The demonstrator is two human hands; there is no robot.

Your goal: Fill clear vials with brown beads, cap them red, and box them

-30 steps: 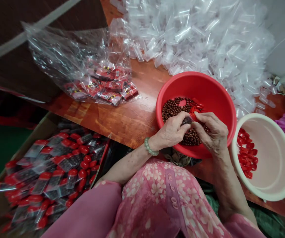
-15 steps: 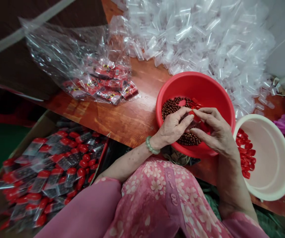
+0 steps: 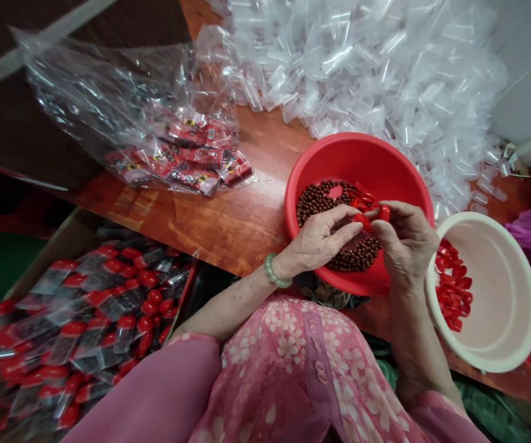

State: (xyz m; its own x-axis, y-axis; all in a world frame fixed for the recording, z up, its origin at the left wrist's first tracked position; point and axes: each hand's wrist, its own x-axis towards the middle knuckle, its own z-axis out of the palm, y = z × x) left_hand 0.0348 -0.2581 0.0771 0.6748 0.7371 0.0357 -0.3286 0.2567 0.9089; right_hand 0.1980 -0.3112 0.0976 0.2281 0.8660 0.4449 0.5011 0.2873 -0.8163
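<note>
Both hands are over a red basin (image 3: 362, 151) that holds brown beads (image 3: 315, 206) and several small red pieces (image 3: 362, 198). My left hand (image 3: 323, 240), with a green bead bracelet on its wrist, pinches a red piece (image 3: 362, 220) between thumb and fingers. Between the fingertips of my right hand (image 3: 406, 237) is a red cap (image 3: 384, 213). The two hands are close, with a small gap between the red parts. Whether a clear case is joined to the left piece, I cannot tell.
Clear plastic cases (image 3: 362, 61) are heaped at the back. A white basin (image 3: 500, 295) with red caps (image 3: 452, 289) stands on the right. A plastic bag of red packets (image 3: 200, 151) lies left on the wooden table (image 3: 200, 221). Below it, a box holds filled red-capped cases (image 3: 103, 314).
My right hand has drawn back slightly and turned, and a red cap now shows upright in its fingertips. My left hand is in nearly the same place. The whole view has shifted slightly.
</note>
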